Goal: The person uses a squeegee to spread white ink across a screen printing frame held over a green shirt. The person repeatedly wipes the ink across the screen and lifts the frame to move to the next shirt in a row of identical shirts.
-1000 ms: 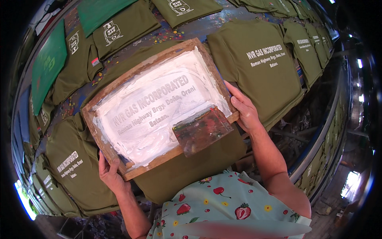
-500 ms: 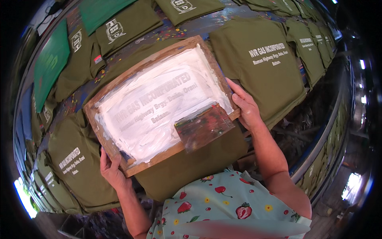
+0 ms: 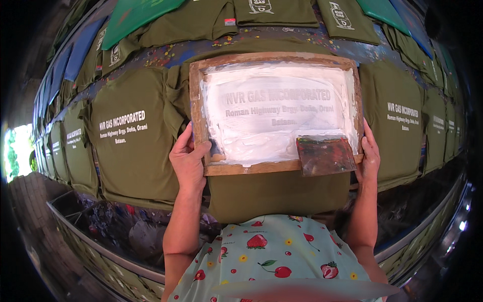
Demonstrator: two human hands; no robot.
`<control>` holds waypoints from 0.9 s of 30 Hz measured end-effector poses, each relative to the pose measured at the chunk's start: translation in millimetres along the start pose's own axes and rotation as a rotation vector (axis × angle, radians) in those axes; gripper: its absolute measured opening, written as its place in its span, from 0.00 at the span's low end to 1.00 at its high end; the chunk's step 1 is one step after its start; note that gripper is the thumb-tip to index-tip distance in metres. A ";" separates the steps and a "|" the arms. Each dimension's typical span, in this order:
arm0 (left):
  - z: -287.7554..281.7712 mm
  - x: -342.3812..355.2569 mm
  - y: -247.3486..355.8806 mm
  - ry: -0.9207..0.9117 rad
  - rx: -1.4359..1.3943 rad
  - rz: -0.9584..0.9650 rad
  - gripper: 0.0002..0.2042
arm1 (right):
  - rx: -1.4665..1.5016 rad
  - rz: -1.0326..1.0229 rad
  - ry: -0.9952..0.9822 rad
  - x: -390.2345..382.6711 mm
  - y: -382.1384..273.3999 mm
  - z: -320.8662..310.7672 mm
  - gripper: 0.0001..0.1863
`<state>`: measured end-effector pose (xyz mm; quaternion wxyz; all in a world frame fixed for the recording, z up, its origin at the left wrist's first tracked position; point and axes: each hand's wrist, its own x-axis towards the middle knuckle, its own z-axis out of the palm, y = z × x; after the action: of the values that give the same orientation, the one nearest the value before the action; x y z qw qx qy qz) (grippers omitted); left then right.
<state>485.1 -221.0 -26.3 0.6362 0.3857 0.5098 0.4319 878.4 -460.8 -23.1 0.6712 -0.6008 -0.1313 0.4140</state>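
Both hands grip a wooden screen-printing frame (image 3: 199, 103) at its sides, my left hand (image 3: 191, 158) at the lower left and my right hand (image 3: 368, 156) at the lower right. White ink coats the mesh (image 3: 271, 138), with pale lettering showing through. A dark, paint-stained squeegee blade (image 3: 326, 157) rests across the frame's lower right edge. The frame is over an olive shirt (image 3: 271, 199) spread on the paint-speckled work table (image 3: 168, 53).
Olive shirts with white printed lettering lie either side (image 3: 128, 161) (image 3: 397, 146) and along the back (image 3: 347, 22). Green boards (image 3: 136, 15) and blue boards (image 3: 75, 53) stand among them. A metal rail (image 3: 115, 249) runs along the table's near side.
The view has swung round, so the table and shirts have shifted. The frame now appears level and further right instead of tilted. Both hands still grip it.
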 end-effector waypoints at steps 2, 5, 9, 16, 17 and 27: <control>0.7 0.2 0.5 0.016 -0.022 -0.020 0.34 | 0.010 0.015 0.014 -1.5 -1.8 0.9 0.38; 0.6 -0.1 1.4 0.019 -0.036 -0.045 0.34 | -0.015 0.019 0.030 -2.6 -3.6 2.4 0.38; 0.5 0.4 1.1 0.003 -0.050 -0.037 0.34 | 0.014 0.012 0.016 -2.5 -3.0 3.3 0.38; -0.6 3.0 -1.1 -0.003 -0.068 -0.033 0.34 | 0.000 -0.002 0.022 -1.8 0.2 0.4 0.37; -0.8 2.6 -1.5 0.001 -0.062 -0.034 0.34 | 0.005 0.001 0.034 -1.9 0.2 0.2 0.37; -1.2 2.3 -4.0 0.012 -0.033 -0.015 0.34 | -0.005 -0.013 -0.008 -0.7 -2.4 3.5 0.37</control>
<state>484.7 -220.0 -30.9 0.6426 0.3687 0.5094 0.4377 876.5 -458.7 -19.8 0.6717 -0.6000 -0.1389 0.4118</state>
